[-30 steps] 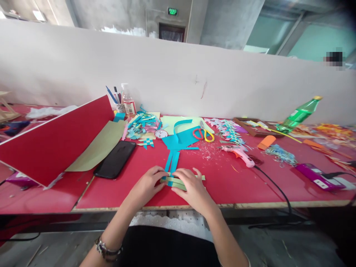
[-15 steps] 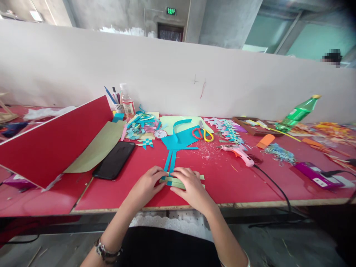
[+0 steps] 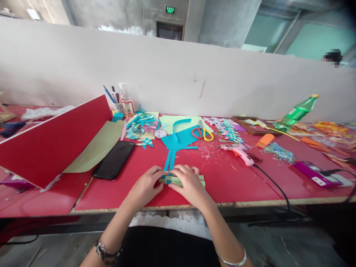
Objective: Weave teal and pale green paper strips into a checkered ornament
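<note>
At the table's near edge, pale green paper strips [image 3: 175, 180] cross two long blue paper strips [image 3: 172, 159] in a small weave. My left hand [image 3: 150, 183] is closed, its thumb and fingertips on the left end of the weave. Over the middle of it lies my right hand [image 3: 187, 183], with fingers bent and the thumb along the near side. The pale ends stick out to its right. The fingers cover part of the crossing. Beyond the hands lie blue paper sheets [image 3: 183, 137], with scissors [image 3: 204, 132] partly on them.
To the left are a black phone [image 3: 114, 160] and a standing red board [image 3: 61, 139]. On the right lie a pink glue gun [image 3: 239, 154] with a cord and a purple power strip [image 3: 317, 174]. Paper scraps [image 3: 143, 124] are heaped near a clear bottle [image 3: 128, 104]. A green bottle [image 3: 299, 113] leans at the back right.
My right hand has shifted slightly to the left and away from me. The pale strips now sit a little closer together. My left hand stays almost in place.
</note>
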### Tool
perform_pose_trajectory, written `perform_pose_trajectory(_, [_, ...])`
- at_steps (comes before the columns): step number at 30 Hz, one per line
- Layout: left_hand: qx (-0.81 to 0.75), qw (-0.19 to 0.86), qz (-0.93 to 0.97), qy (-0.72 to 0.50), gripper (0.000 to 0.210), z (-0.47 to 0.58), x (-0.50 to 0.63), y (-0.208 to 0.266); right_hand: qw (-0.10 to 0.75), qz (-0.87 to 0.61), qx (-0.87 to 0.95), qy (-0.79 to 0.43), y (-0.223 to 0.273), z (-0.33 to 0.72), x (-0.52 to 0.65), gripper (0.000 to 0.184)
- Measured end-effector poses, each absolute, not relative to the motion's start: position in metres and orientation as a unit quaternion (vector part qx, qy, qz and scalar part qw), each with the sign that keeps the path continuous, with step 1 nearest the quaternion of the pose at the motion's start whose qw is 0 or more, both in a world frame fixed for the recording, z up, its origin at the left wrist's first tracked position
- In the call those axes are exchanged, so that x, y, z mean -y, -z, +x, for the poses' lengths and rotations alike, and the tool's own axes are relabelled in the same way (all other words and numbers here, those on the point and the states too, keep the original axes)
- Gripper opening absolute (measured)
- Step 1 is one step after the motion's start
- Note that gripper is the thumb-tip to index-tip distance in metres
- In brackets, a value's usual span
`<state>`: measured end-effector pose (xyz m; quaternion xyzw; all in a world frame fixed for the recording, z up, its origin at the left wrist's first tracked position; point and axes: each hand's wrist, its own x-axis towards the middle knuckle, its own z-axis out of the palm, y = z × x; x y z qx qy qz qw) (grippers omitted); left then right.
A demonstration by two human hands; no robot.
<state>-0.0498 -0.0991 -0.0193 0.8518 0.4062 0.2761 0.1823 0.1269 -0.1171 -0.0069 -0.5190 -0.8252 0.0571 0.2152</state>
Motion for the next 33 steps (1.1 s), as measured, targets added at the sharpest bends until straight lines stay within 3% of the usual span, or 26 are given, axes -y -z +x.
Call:
perform_pose_trajectory(8, [-0.448, 0.104, 0.843, -0.278, 0.028, -0.0496, 0.0967, 0.0210, 0.220, -0.524, 0.822, -0.040, 0.0082, 0.1229, 0.1183, 0.022])
perform_pose_trajectory(33, [-0.476, 0.127, 0.834, -0.246, 0.029, -0.0472, 0.1007, 0.0177, 0.229, -0.509, 0.828, -0.063, 0.0066, 0.1248, 0.1128, 0.016])
